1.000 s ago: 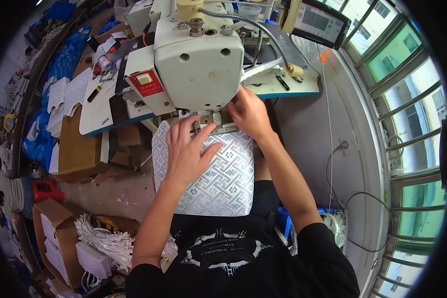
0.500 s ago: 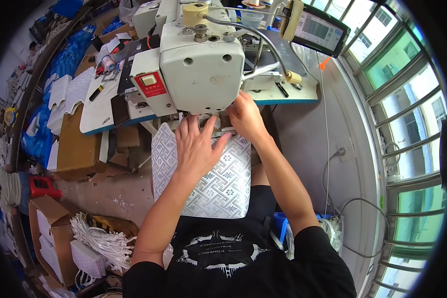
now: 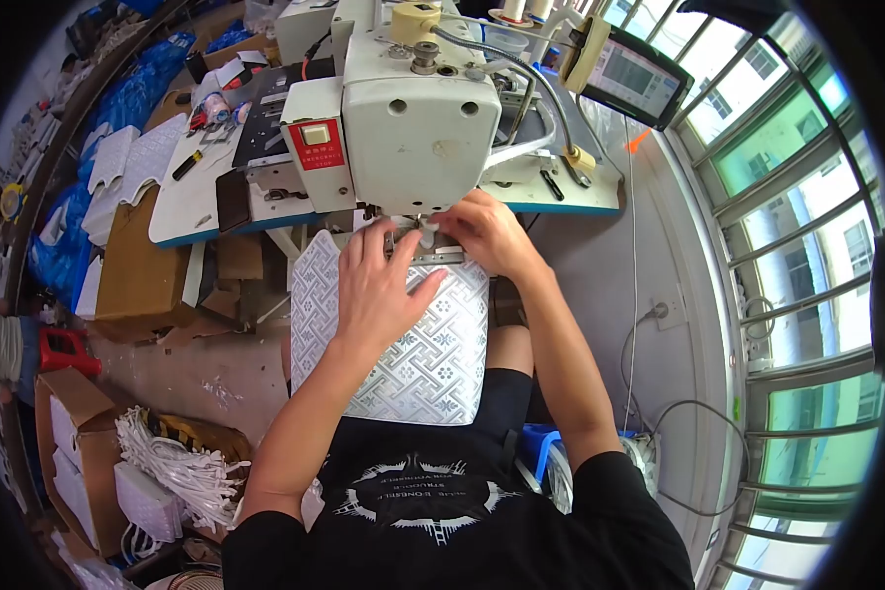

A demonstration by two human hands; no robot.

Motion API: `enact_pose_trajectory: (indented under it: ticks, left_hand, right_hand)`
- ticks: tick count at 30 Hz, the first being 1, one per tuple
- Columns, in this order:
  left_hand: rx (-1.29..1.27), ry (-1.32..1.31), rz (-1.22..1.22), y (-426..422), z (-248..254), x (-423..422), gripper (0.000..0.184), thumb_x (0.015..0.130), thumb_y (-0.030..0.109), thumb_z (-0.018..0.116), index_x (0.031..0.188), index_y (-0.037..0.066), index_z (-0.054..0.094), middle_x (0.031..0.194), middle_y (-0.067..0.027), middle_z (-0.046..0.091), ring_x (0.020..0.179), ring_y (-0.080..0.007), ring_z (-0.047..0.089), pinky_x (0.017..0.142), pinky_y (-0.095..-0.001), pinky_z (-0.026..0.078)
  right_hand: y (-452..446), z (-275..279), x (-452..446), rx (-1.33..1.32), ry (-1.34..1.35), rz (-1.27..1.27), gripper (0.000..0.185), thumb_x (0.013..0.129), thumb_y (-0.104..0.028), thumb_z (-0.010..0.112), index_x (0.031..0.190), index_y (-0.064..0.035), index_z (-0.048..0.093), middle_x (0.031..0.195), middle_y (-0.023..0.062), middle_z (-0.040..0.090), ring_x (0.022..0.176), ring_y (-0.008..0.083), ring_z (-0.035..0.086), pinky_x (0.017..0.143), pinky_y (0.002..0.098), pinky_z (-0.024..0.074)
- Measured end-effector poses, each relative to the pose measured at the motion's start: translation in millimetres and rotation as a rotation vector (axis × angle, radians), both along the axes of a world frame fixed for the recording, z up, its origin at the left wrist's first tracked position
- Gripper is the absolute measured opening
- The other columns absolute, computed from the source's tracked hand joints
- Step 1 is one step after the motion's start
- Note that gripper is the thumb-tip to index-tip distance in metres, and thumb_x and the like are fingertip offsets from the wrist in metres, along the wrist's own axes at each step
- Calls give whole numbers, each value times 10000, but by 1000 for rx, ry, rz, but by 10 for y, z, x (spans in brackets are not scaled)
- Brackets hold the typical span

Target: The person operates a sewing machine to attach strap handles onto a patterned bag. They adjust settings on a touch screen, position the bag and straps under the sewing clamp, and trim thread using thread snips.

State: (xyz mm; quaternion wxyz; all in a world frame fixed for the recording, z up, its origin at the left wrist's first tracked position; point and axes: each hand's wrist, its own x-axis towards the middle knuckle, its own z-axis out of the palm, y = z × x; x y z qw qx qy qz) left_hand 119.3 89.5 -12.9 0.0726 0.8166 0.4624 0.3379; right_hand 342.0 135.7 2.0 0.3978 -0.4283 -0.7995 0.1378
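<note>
A white industrial sewing machine stands in front of me, with its metal clamp below the head. A white panel with a grey geometric pattern hangs from the clamp area down over my lap. My left hand lies over the panel's upper part, fingers stretched and thumb apart, fingertips by the clamp. Under the head's right side, my right hand has its fingers pinched together near the needle area. At those fingertips is a small white piece, partly hidden; its kind is unclear.
A control screen is mounted at the right. On the table's left side lie a dark phone-like slab and a yellow-black cutter. Cardboard boxes and a bundle of white cords are at left. Windows line the right.
My right hand has come left from the machine head's side toward the needle area, and the white piece shows more clearly. My left hand stays by the clamp. The view has shifted slightly.
</note>
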Motion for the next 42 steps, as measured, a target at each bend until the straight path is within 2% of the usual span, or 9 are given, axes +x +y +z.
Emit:
enact_pose_trajectory:
  ticks: [6,10,14,18,22,25,29,33,42]
  left_hand:
    - [85,-3,-90,47,16,-17,501,863,341,812,1259,55,701,1320,-129,599,1221,-348,538,1048,-490,454]
    - [87,15,-101,53,21,-17,477,870,344,803,1235,52,709,1315,-122,607,1224,-350,537,1056,-502,449]
    - [78,40,-99,44,75,0,461,873,324,805,1229,47,708,1321,-125,605,1231,-358,540,1067,-486,454]
    - [52,48,-113,68,72,-38,461,876,325,801,1231,47,707,1333,-133,606,1241,-363,535,1080,-491,449]
    - [56,73,-129,104,101,-64,473,886,355,787,1243,57,700,1336,-139,615,1264,-364,530,1093,-507,438]
    - [47,74,-137,97,92,-69,466,891,354,783,1245,63,699,1336,-143,617,1270,-367,528,1100,-507,435]
    - [53,67,-140,102,81,-65,466,887,353,785,1243,65,699,1341,-147,612,1268,-367,528,1099,-509,435]
    - [63,52,-125,78,77,-72,460,876,331,797,1247,73,711,1336,-135,607,1269,-368,526,1108,-493,440]
    - [73,82,-205,85,131,-22,476,886,280,763,1284,30,685,1354,-129,614,1277,-348,532,1106,-497,437]
  right_hand:
    - [19,65,44,106,-219,102,154,853,-67,763,1003,-51,737,952,132,695,898,379,667,826,457,561]
    - [8,12,-141,-106,-40,-225,186,832,-48,764,1016,-50,736,960,141,697,927,385,665,844,468,554]
    - [215,-130,-195,17,103,-113,294,809,-2,759,1098,-51,747,1043,167,721,914,413,690,811,473,583]
    - [272,-97,-126,-32,-34,-58,331,808,4,746,1134,-50,736,1041,185,733,919,427,692,828,490,579]
    - [171,61,-64,189,-160,-13,306,825,-21,747,1129,-49,743,1026,207,743,926,435,696,835,500,572]
    - [72,181,-43,-144,-279,-60,283,864,-92,747,1145,-60,745,1009,217,750,934,437,699,835,506,567]
    - [219,126,-140,-298,-372,-120,219,899,-226,717,1046,-73,773,944,185,756,893,414,720,826,505,570]
    - [221,90,-129,-220,-157,-21,225,902,-233,728,1051,-68,762,922,196,758,874,418,721,809,517,574]
    - [85,104,-118,-212,-246,-125,219,888,-165,722,1076,-53,741,1016,210,732,957,441,701,822,521,570]
